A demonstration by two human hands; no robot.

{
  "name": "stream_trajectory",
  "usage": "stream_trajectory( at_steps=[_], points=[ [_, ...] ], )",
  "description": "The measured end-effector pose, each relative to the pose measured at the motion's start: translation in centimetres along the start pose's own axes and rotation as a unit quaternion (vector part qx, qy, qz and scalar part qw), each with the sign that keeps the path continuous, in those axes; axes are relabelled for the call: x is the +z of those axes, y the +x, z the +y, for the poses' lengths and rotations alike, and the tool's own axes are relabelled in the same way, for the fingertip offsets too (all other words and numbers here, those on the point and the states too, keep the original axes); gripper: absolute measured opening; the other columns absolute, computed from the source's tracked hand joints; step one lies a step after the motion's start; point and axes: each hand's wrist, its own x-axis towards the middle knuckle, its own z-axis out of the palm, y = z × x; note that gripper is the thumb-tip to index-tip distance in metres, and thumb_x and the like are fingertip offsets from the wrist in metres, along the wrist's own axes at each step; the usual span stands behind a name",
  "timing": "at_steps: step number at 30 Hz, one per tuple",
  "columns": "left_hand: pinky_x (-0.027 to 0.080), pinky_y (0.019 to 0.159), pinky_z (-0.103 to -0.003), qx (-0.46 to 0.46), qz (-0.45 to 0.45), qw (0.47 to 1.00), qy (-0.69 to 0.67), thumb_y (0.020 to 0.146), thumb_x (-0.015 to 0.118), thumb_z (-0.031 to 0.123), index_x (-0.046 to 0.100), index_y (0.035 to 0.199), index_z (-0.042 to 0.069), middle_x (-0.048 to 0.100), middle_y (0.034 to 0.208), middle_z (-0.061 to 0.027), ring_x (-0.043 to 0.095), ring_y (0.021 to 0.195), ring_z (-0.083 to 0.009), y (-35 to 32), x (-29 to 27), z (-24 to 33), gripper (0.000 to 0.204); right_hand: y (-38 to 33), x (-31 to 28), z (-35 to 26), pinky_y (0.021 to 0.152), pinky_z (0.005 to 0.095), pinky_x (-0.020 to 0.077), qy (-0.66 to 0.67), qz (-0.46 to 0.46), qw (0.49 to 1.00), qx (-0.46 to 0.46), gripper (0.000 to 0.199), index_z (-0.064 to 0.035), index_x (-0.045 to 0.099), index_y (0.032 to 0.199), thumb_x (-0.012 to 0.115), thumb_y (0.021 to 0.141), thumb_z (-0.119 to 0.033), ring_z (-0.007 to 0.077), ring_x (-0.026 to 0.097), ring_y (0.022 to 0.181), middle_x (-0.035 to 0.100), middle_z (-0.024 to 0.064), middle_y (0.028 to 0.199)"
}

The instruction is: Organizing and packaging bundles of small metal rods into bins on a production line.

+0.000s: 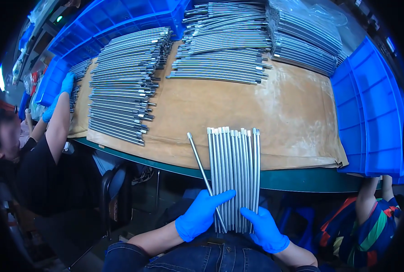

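Note:
A row of slim silver metal rods [231, 163] stands fanned side by side in front of me, over the table's near edge. My left hand [202, 212], in a blue glove, is closed at its left side with the thumb laid across the rods. One single rod [197, 156] leans away to the left, apart from the row at its top and passing under my left thumb. My right hand [265, 229], also blue-gloved, grips the lower right side of the row, thumb in front. The fingers of both hands are mostly hidden behind the rods.
Brown paper [202, 109] covers the green-edged table. Stacks of similar rods lie at the left [122, 90] and the back [220, 63], with plastic-wrapped bundles [306, 45] at back right. Blue bins [369, 109] flank the table. A gloved co-worker [38, 158] reaches in at left; another person [365, 222] is at right.

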Motion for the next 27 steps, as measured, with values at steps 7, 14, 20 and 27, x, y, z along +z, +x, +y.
stream_trajectory(
  at_steps=[7, 14, 20, 27],
  points=[
    [0.049, 0.081, -0.03, 0.001, 0.002, 1.0, -0.023, 0.083, 0.061, 0.012, 0.055, 0.114, -0.003, 0.062, 0.104, -0.0128, 0.061, 0.092, -0.0187, -0.2, 0.1, -0.3, 0.035, -0.3, -0.4, -0.7, 0.085, 0.0315, 0.0465, -0.141, 0.022, 0.987, -0.072, 0.034, 0.0052, 0.05, 0.119, 0.051, 0.088, -0.008, 0.0201, 0.058, 0.1, 0.06, 0.0137, 0.11],
    [0.049, 0.08, -0.031, 0.002, 0.007, 1.0, -0.006, 0.084, 0.06, 0.012, 0.054, 0.115, -0.003, 0.062, 0.105, -0.0134, 0.061, 0.093, -0.0199, -0.7, -0.1, -0.1, 0.035, -0.9, -0.6, -1.3, 0.087, 0.0344, 0.0468, -0.029, -0.036, 0.999, -0.012, 0.037, 0.0057, 0.048, 0.12, 0.053, 0.085, -0.003, 0.0226, 0.059, 0.101, 0.059, 0.015, 0.112],
    [0.05, 0.081, -0.032, -0.025, -0.021, 0.999, -0.021, 0.084, 0.06, 0.011, 0.053, 0.115, -0.003, 0.062, 0.105, -0.014, 0.061, 0.094, -0.0209, 0.0, 0.6, 1.5, 0.035, -0.7, -0.5, -3.0, 0.088, 0.037, 0.0472, -0.032, -0.046, 0.998, -0.025, 0.039, 0.006, 0.048, 0.12, 0.054, 0.082, -0.001, 0.0251, 0.059, 0.1, 0.058, 0.0162, 0.113],
    [0.05, 0.082, -0.033, -0.062, -0.038, 0.995, -0.066, 0.084, 0.061, 0.01, 0.052, 0.117, -0.002, 0.06, 0.108, -0.0143, 0.061, 0.096, -0.0218, 0.2, 0.2, 1.3, 0.036, 0.0, -2.1, -2.4, 0.089, 0.0373, 0.0464, 0.013, -0.085, 0.996, 0.006, 0.04, 0.0066, 0.048, 0.121, 0.054, 0.082, 0.0, 0.0249, 0.059, 0.102, 0.058, 0.0171, 0.114]
  ],
)
